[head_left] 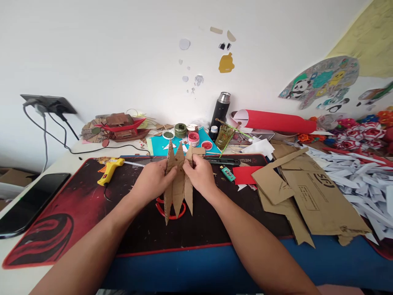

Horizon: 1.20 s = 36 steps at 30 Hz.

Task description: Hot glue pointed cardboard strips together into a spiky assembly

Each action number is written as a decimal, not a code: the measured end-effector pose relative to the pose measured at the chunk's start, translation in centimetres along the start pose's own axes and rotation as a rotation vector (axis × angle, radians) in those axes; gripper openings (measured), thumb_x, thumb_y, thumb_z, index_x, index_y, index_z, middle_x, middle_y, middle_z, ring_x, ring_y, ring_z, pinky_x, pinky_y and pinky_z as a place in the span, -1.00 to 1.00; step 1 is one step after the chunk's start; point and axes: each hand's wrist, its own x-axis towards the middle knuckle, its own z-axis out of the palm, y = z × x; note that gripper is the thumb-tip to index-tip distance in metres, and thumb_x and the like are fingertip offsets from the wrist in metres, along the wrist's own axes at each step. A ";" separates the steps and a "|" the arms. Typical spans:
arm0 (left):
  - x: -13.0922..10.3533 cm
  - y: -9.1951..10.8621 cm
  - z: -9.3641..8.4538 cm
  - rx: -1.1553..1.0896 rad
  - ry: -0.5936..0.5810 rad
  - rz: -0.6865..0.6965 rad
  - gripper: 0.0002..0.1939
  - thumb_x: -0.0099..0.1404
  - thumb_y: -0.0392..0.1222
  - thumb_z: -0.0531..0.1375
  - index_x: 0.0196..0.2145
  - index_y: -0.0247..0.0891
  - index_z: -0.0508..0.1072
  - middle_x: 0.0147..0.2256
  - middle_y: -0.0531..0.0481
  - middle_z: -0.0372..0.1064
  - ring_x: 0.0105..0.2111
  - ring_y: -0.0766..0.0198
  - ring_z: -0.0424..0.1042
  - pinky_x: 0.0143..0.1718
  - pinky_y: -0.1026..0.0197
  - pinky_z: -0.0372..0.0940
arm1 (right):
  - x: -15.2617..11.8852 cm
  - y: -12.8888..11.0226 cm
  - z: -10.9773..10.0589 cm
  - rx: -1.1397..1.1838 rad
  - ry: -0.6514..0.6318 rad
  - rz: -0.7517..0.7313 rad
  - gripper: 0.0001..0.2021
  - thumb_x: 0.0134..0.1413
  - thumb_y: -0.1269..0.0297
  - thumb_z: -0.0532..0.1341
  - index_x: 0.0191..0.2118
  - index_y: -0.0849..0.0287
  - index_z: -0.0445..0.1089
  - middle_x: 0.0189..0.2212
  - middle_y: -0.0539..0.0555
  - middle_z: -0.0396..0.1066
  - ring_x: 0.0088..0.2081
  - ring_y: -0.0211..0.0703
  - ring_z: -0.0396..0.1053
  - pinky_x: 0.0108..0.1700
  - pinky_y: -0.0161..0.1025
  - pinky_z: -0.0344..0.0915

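Pointed brown cardboard pieces [178, 186] stand side by side between my hands, their long tips facing up and down. My left hand [155, 180] grips them from the left, thumb across the front. On the other side my right hand [201, 174] pinches the right part near its middle. Whether the pieces are joined I cannot tell. Red-handled scissors [181, 213] lie on the mat behind them, mostly hidden by the cardboard.
A yellow hot glue gun [110, 171] rests on the dark desk mat [147, 233]. Cut cardboard sheets [307, 200] and white paper strips [346, 172] lie to the right. Open paint jars [180, 131], a black thermos [220, 108] and a red paper roll [273, 121] line the back. A phone [30, 205] lies left.
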 end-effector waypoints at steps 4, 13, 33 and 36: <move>0.2 -0.1 0.0 -0.174 -0.007 -0.050 -0.54 0.35 0.25 0.07 -0.33 -0.18 0.50 -0.32 -0.12 0.61 -0.33 -0.04 0.56 -0.32 0.09 0.32 | 0.1 0.0 0.2 0.300 -0.066 0.054 -0.76 0.22 0.07 0.19 -0.40 0.07 0.29 -0.50 -0.09 0.28 -0.43 -0.17 0.25 -0.35 -0.25 0.16; 0.4 -1.2 -0.7 -0.302 -0.014 -0.128 -0.50 0.30 0.31 0.13 -0.24 -0.20 0.55 -0.22 -0.12 0.67 -0.25 -0.06 0.61 -0.27 0.08 0.40 | -0.2 -0.1 0.3 0.233 -0.186 0.097 -0.80 0.23 0.12 0.19 -0.37 0.08 0.37 -0.48 -0.03 0.40 -0.41 -0.12 0.33 -0.37 -0.25 0.18; 0.3 -1.6 -0.1 -0.603 -0.248 -0.181 -0.48 0.23 0.26 0.31 -0.10 -0.24 0.60 -0.14 -0.12 0.68 -0.13 -0.12 0.65 -0.15 0.02 0.52 | 0.7 0.0 -0.7 0.265 -0.082 0.123 -0.78 0.24 0.06 0.19 -0.33 0.09 0.37 -0.46 -0.01 0.40 -0.36 -0.08 0.37 -0.36 -0.24 0.24; 0.4 -1.4 0.0 -0.569 -0.158 -0.168 -0.51 0.24 0.22 0.28 -0.10 -0.23 0.59 -0.12 -0.11 0.68 -0.13 -0.10 0.64 -0.17 0.05 0.51 | 0.8 0.3 -0.4 0.312 -0.115 0.117 -0.79 0.25 0.08 0.20 -0.28 0.09 0.41 -0.44 0.01 0.45 -0.34 -0.05 0.41 -0.34 -0.23 0.28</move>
